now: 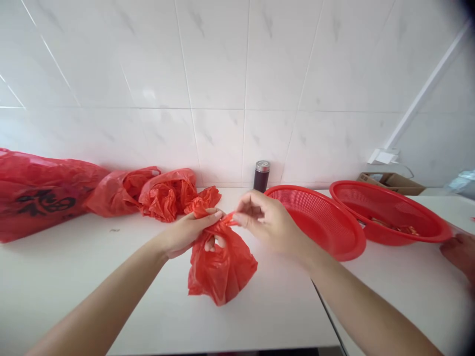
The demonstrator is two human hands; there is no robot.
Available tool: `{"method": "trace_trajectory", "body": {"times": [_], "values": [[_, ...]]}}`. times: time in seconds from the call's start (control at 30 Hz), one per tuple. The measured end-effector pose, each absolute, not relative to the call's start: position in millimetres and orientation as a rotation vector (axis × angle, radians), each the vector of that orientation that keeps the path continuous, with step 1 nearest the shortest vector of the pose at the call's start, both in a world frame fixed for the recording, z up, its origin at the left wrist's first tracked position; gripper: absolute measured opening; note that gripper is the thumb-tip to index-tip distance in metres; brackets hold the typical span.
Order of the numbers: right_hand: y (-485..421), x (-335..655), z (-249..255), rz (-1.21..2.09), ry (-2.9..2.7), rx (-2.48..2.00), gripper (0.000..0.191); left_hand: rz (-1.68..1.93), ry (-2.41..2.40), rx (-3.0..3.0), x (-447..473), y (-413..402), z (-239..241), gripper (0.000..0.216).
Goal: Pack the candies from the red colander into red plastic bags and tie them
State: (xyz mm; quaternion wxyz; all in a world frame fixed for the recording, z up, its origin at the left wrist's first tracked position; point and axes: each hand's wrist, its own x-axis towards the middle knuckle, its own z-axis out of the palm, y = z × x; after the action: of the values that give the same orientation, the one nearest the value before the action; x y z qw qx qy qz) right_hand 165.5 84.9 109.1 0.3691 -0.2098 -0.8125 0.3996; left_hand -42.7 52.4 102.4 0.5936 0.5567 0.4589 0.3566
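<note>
A small red plastic bag [226, 262] hangs gathered at its neck in front of me, over the white table. My left hand [191, 228] is closed around the gathered neck, and some of its fingertips show through an opening in the bag. With thumb and fingers pinched, my right hand [263, 217] grips a twisted end of the same bag just to the right. The bag's lower part spreads out below both hands. What is inside it, if anything, is hidden.
Several crumpled red bags [166, 195] and a large printed one [44, 198] lie along the wall. A dark tumbler [261, 175] stands behind my right hand. Right are two red baskets [345, 247] [386, 235], a cardboard box [395, 183] and another person's hand [460, 252].
</note>
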Motion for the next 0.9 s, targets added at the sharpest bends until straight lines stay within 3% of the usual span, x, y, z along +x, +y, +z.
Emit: {"method": "trace_trajectory", "body": {"times": [0.23, 0.4, 0.63, 0.7, 0.83, 0.9], "values": [[87.6, 148.3, 86.9, 1.012, -1.946, -0.595, 0.025, 0.604, 1.221, 1.816, -49.3, 54.8, 98.7, 0.012], [114.8, 113.1, 28.4, 1.445, -1.768, -0.56, 0.034, 0.887, 1.719, 2.176, -38.7, 57.6, 63.6, 0.025], [107.3, 118.4, 16.2, 2.023, -1.591, -0.36, 0.018, 1.246, 1.783, 2.219, -34.0, 47.3, 25.9, 0.036], [102.7, 120.7, 19.2, 1.86, -1.664, -0.494, 0.018, 1.232, 1.735, 2.2, -34.8, 42.7, 21.2, 0.036], [95.2, 122.6, 17.1, 1.114, -1.889, -0.69, 0.018, 1.151, 1.646, 2.03, -41.8, 28.2, 9.4, 0.041], [99.3, 126.7, 6.6, 0.969, -1.898, -0.745, 0.021, 1.126, 1.693, 1.879, -51.6, 15.9, -1.1, 0.043]]}}
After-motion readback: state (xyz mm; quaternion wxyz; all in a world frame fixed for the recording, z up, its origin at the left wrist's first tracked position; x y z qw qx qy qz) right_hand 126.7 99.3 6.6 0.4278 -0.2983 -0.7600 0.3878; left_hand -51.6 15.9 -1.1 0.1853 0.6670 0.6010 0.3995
